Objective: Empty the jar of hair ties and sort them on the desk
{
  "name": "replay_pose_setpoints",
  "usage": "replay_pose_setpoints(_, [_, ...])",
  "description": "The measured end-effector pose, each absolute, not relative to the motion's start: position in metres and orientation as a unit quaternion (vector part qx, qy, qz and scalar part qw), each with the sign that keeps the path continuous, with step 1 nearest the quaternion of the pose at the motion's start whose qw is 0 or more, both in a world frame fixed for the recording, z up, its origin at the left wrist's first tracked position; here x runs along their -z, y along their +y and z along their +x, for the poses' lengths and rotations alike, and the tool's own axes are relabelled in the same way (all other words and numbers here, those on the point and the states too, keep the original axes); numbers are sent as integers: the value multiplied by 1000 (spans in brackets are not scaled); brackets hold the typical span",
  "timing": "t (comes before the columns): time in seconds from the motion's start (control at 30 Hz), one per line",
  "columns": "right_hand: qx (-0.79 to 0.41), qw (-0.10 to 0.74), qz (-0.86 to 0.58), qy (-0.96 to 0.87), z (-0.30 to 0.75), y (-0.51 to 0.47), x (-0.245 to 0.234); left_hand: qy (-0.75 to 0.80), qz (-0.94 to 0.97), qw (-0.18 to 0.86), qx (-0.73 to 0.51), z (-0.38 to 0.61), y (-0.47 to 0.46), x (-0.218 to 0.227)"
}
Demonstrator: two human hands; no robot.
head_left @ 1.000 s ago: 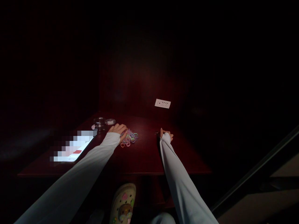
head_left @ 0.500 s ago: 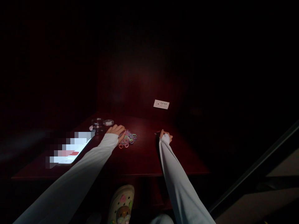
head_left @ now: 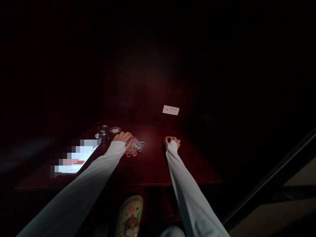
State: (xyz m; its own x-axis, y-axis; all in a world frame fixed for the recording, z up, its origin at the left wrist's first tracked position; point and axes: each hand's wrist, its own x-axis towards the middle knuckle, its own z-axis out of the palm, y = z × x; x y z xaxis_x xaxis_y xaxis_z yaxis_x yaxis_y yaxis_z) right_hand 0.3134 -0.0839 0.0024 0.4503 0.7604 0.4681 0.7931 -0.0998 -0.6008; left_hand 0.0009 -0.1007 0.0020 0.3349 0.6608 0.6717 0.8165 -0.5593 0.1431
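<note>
Small coloured hair ties (head_left: 137, 144), pink, purple and green, lie in a loose pile on the dark red table (head_left: 153, 168). At the left edge of this pile rests my left hand (head_left: 124, 138), fingers curved and thumb apart, touching the nearest ties; it is open. My right hand (head_left: 173, 141) is low over the table, to the right of the pile and apart from it. Its fingers are curled in towards the thumb, and whatever they hold, if anything, is hidden in shadow. White sleeves cover both wrists.
Behind my left hand stand a clear jar (head_left: 103, 130) and a round clear lid (head_left: 115, 130). A lit phone (head_left: 82, 159), partly blurred out, lies at the left. A white socket plate (head_left: 171, 110) is on the back panel. Below the table edge shows a decorated clog (head_left: 130, 210).
My right hand has turned and shifted slightly left, its fingers now curled towards the thumb. My left hand stays at the pile, almost unmoved.
</note>
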Motion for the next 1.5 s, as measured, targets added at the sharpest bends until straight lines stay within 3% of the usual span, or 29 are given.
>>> replay_pose_setpoints(0.2, [10, 370, -650, -663, 250, -88, -2, -485, -796, 106, 347, 1, -99, -1])
replay_pose_setpoints(0.43, [-64, 373, -701, -604, 179, -80, 3, -504, -787, 99, 343, 2, -99, -1])
replay_pose_setpoints(0.87, [-46, 377, -662, -646, 174, -84, 1, -498, -793, 90, 338, 0, -92, 3])
replay_pose_setpoints(1.3, [-71, 438, -664, -602, 180, -79, 2, -497, -792, 93, 342, -1, -88, 6])
replay_pose_setpoints(1.5, [-45, 437, -595, -673, 177, -92, 0, -493, -795, 100, 339, 0, -84, 9])
